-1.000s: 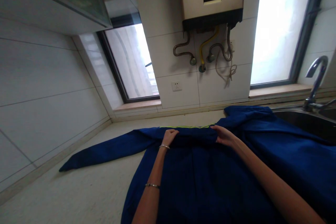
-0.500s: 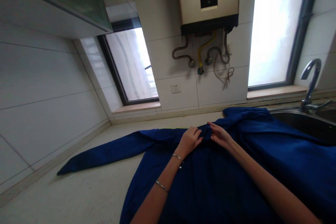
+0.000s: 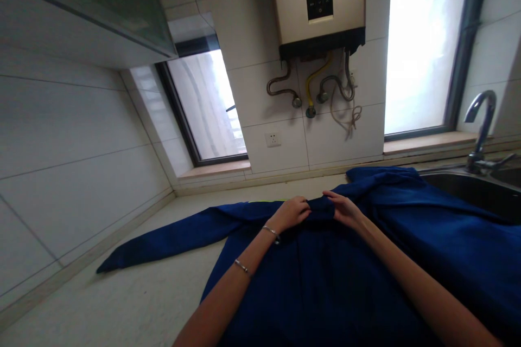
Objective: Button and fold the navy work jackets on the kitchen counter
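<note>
While both hands (image 3: 290, 214) (image 3: 345, 210) pinch blue garment (image 3: 313, 276) — details murky, bottom cropped

I count two hands (image 3: 290, 214) (image 3: 347, 210), two bracelets (image 3: 271, 231) (image 3: 242, 267), one garment (image 3: 301, 282), two windows (image 3: 207, 103) (image 3: 425, 54), one heater (image 3: 319, 16), three hoses (image 3: 280, 91) (image 3: 308, 87) (image 3: 347, 68), one tap (image 3: 485, 127), two basins (image 3: 464, 190) (image 3: 508, 176).

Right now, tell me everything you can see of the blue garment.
The blue garment looks like plain cloth, darker near the middle, with a thin yellow-green strip at its far edge. It lies spread on the pale counter, one sleeve stretched leftward, the other side folded and reaching the sink. The left hand and right hand hold that edge. Its near end is out of view.
</note>
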Tool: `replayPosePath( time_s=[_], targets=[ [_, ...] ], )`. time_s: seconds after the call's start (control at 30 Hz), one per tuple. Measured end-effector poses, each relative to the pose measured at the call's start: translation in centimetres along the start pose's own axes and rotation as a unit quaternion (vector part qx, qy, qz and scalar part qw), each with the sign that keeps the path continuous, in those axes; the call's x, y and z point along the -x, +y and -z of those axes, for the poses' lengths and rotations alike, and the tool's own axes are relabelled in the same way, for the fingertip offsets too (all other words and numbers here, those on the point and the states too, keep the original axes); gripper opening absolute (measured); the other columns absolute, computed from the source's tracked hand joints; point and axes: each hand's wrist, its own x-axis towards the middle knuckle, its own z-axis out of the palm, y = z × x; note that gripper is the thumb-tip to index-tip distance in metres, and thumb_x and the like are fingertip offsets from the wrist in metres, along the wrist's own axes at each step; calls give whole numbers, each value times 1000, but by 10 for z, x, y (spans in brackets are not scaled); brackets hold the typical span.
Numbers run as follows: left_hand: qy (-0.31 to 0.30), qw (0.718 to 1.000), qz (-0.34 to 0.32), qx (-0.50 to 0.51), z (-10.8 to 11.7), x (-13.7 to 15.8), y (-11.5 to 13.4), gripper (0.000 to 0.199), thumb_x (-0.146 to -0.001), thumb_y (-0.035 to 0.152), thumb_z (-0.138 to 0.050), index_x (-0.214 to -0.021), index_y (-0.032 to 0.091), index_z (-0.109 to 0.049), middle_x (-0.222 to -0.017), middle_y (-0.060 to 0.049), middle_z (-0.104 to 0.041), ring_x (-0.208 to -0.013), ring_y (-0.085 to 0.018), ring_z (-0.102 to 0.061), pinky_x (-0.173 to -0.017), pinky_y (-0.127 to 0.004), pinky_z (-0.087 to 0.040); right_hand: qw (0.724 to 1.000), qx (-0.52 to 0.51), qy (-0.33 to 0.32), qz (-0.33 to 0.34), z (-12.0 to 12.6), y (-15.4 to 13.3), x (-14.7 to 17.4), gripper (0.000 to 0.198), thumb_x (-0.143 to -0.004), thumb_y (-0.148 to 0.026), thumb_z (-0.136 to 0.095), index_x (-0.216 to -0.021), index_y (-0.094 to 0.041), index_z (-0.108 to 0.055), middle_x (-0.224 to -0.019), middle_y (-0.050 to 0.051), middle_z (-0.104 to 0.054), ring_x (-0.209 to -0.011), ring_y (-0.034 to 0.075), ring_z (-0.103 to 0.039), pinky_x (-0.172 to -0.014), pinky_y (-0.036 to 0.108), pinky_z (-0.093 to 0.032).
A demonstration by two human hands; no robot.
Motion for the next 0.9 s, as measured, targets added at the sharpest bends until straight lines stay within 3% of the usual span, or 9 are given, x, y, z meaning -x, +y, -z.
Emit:
replayPosePath(
  time_s=[0.13, 0.27, 0.37, 0.47, 0.53, 0.6, 0.7, 0.77, 0.9],
  targets=[
    [53, 995, 50, 64, -10, 1, -4, 22, -87, 32, -48, -88, 19, -66, -84, -6, -62, -80, -18, -55, -79, -29, -41, 999, -34, -4, 40, -1, 5, -1, 17, -69, -14, -60, -84, -19, -58, -71, 0, -63, -63, 13, -60, -65, 26, -48],
    [94, 988, 83, 93, -20, 6, -2, 20, -78, 30, -61, -96, 20, -63, -94, -7, -62, -92, -21, -55, -87, -32, -39, 996, -58, -13, 73, 0, 12, -3, 10, -66, -17, -60, -70, -20, -52, -67, -2, -59, -63, 14, -58, -66, 28, -48],
    [89, 994, 59, 30, -24, 7, 3, 28, -74, 24, -66, -101, 21, -59, -104, -10, -60, -102, -24, -51, -89, -32, -39, 995, -58, -12, 80, 1, 13, -2, 10, -65, -20, -60, -67, -21, -50, -69, -2, -59, -66, 14, -58, -68, 29, -48],
    [71, 993, 44, -84, -25, 2, 5, 17, -80, 18, -55, -97, 19, -57, -103, -13, -58, -104, -26, -49, -85, -34, -41, 995, -55, -15, 76, 0, 10, 1, 21, -64, -19, -62, -85, -23, -56, -72, -2, -61, -66, 12, -58, -67, 26, -48],
    [59, 988, 47, -137, -21, -4, 4, 13, -83, 14, -47, -91, 18, -57, -101, -14, -57, -102, -26, -49, -82, -34, -42, 996, -33, -6, 81, -2, 7, 2, 36, -63, -17, -66, -97, -25, -56, -77, -3, -63, -66, 11, -59, -63, 23, -48],
    [60, 985, 66, -148, -11, -10, 0, 14, -83, 13, -45, -87, 18, -57, -98, -14, -58, -99, -25, -50, -82, -34, -42, 995, 5, 17, 98, -4, 6, 1, 42, -59, -16, -71, -97, -25, -55, -79, -3, -64, -64, 10, -59, -58, 20, -47],
    [101, 985, 104, -89, 8, -19, -7, 9, -80, 15, -49, -82, 18, -57, -93, -12, -59, -98, -25, -51, -88, -34, -39, 986, 83, 89, 109, -4, 10, -5, 33, -58, -20, -75, -84, -22, -55, -65, -5, -60, -52, 8, -56, -49, 19, -48],
    [120, 986, 106, -42, 21, -25, -10, 6, -78, 16, -53, -76, 19, -57, -87, -11, -60, -95, -25, -52, -90, -35, -38, 980, 150, 113, 71, -2, 16, -8, 24, -63, -28, -74, -72, -19, -54, -52, -5, -54, -44, 9, -53, -46, 23, -50],
    [90, 992, 79, -36, 37, -38, -17, 7, -75, 14, -56, -71, 20, -55, -74, -9, -59, -84, -26, -56, -87, -35, -38, 980, 196, 44, -2, 3, 24, -9, 26, -69, -30, -68, -56, -16, -50, -45, -3, -49, -46, 12, -57, -52, 29, -55]
  ],
)
